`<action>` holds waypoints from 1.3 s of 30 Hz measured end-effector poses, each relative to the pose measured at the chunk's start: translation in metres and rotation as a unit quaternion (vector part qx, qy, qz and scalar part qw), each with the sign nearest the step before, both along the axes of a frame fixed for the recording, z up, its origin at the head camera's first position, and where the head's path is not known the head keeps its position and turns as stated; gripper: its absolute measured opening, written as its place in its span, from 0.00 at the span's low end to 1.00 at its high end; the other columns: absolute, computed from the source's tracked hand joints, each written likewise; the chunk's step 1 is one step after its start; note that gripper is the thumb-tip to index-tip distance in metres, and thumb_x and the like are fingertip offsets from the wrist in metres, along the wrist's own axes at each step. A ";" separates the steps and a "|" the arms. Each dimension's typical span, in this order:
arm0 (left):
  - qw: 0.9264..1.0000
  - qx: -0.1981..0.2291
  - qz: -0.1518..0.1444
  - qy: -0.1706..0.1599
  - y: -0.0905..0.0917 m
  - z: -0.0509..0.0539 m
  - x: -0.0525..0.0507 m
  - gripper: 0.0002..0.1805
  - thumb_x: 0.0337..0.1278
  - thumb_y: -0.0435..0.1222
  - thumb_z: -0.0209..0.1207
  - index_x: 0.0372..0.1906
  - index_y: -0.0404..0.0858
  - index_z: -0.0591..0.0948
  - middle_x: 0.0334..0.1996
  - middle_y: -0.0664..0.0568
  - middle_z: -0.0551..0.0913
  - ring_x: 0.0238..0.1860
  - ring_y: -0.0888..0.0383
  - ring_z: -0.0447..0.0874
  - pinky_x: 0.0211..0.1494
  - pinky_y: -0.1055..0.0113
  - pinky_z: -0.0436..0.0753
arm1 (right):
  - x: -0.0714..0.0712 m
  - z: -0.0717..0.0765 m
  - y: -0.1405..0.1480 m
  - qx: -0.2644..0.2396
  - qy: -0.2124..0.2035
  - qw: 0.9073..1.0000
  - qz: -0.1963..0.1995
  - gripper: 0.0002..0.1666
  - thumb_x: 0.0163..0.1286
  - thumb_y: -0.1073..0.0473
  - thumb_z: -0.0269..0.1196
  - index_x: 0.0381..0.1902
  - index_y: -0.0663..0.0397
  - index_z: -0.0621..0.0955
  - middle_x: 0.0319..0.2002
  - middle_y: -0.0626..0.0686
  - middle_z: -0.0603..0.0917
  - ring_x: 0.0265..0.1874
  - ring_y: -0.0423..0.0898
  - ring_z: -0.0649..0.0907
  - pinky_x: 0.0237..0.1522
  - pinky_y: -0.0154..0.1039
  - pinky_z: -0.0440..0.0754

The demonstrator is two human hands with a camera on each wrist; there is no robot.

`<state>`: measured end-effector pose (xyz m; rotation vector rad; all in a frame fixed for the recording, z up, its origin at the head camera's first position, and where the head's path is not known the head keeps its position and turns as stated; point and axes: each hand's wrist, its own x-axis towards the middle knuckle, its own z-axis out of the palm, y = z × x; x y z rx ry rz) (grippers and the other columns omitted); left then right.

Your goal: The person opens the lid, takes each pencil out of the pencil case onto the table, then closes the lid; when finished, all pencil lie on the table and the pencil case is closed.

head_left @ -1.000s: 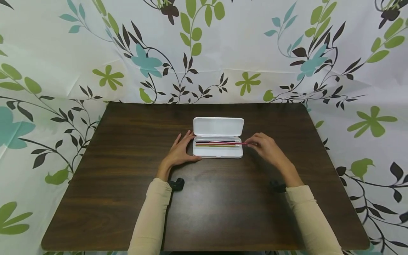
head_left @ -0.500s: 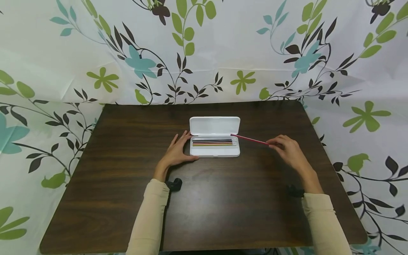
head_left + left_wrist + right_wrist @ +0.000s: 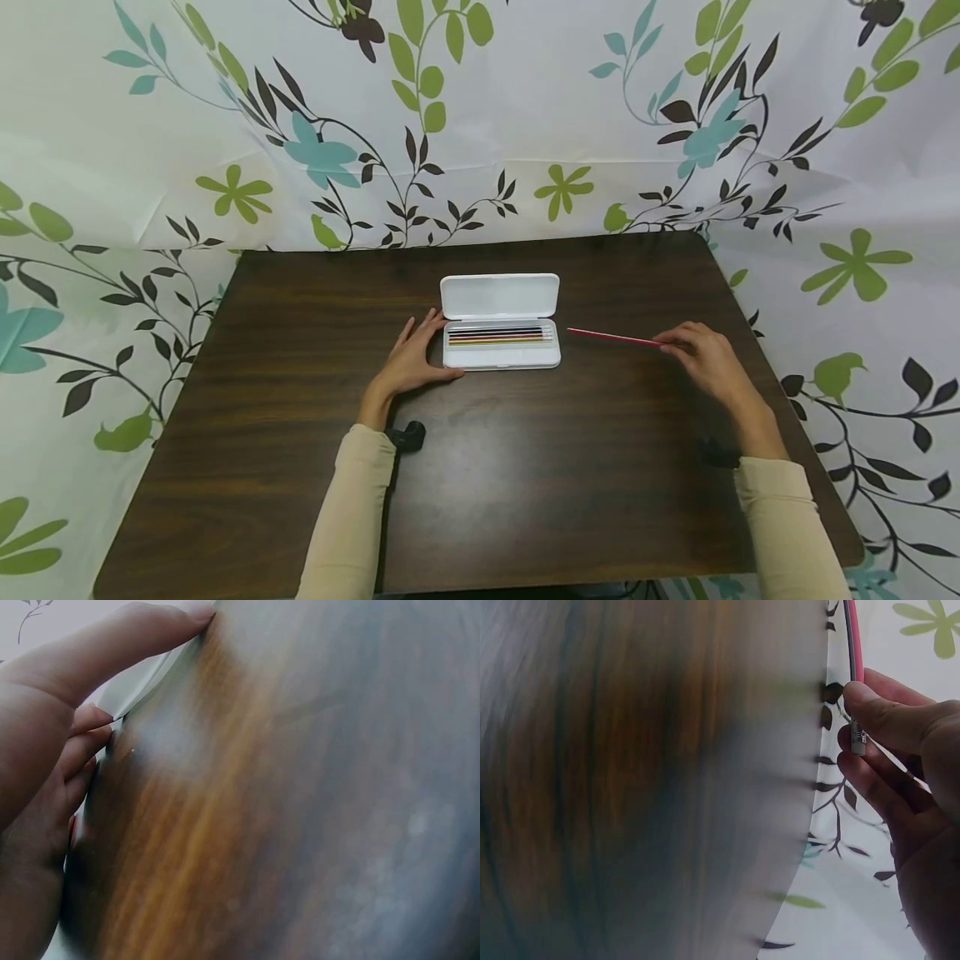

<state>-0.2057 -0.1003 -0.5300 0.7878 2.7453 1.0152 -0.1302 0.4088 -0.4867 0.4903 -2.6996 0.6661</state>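
Note:
A white pencil case (image 3: 502,361) lies on the table with its lid (image 3: 499,296) raised. Several pencils (image 3: 497,335) of different colours are side by side in its tray. My left hand (image 3: 411,360) holds the case's left end, thumb along the front edge and fingers at the back; the left wrist view shows the thumb (image 3: 112,649) against the white edge. To the right of the case, my right hand (image 3: 701,358) pinches a pinkish-red pencil (image 3: 611,336) near its eraser end, the other end pointing left. Thumb and fingers on that pencil (image 3: 856,641) show in the right wrist view.
The dark wood table (image 3: 525,483) carries the case. A curtain (image 3: 517,200) with a leaf pattern hangs behind the table and shows along both sides. A dark device (image 3: 408,437) is strapped at the left wrist.
My right hand has moved right, drawing the red pencil from over the open case to beside it. The left hand stays at the case's left end. The head view has shifted slightly.

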 end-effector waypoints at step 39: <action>1.000 0.008 -0.004 0.001 -0.001 -0.002 0.000 0.53 0.39 0.60 0.73 0.72 0.45 0.65 0.76 0.54 0.54 0.77 0.54 0.43 0.76 0.54 0.35 | -0.005 0.004 0.023 0.012 -0.027 0.999 -0.023 0.13 0.57 0.74 0.70 0.41 0.58 0.86 0.40 0.58 0.84 0.46 0.60 0.81 0.48 0.59 0.75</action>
